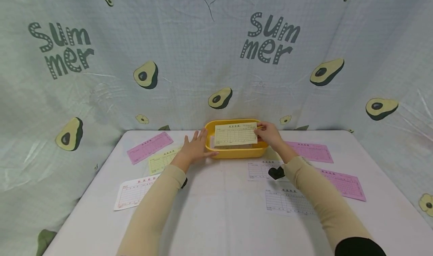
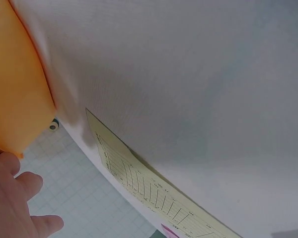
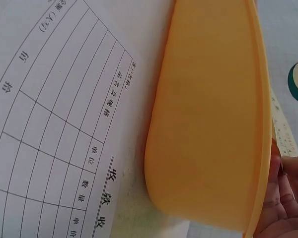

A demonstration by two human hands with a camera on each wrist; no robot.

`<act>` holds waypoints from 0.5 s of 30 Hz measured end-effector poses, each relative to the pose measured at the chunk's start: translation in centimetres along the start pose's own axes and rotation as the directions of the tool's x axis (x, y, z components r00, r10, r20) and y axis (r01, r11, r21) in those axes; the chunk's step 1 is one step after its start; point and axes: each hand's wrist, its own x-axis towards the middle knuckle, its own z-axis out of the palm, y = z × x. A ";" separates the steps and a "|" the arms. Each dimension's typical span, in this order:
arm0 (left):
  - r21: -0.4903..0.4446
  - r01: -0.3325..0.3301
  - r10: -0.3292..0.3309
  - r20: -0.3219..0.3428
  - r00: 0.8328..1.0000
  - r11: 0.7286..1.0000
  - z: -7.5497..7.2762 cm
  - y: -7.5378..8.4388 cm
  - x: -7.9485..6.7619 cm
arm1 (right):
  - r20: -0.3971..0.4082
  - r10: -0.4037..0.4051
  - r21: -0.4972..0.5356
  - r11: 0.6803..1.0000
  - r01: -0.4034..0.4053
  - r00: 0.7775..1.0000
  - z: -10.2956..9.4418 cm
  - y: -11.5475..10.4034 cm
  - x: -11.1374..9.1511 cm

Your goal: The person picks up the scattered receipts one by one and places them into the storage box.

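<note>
A yellow plastic basket stands at the table's far edge, with some paper inside it. Over its opening, my right hand pinches a pale yellow receipt slip by its right end. In the right wrist view the fingers show beside the basket's rim, with part of the slip behind it. My left hand is at the basket's left end, fingers spread and touching its rim. The left wrist view shows those fingertips against the orange-looking basket wall.
Pink slips lie at the left and right. Near the left forearm are a yellow slip and a white slip with red print. White slips lie by the right forearm. A printed curtain hangs behind the table.
</note>
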 end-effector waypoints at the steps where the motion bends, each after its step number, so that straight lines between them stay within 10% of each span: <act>1: -0.001 -0.001 0.001 0.003 1.000 1.000 0.0 0.0 0.0 | 0.001 0.003 -0.009 1.000 -0.003 1.000 0.1 0.0 0.1; 15: 0.001 0.003 -0.003 0.008 1.000 1.000 0.0 -0.1 0.1 | 0.022 0.008 -0.106 0.994 -0.006 1.000 1.1 -1.0 0.9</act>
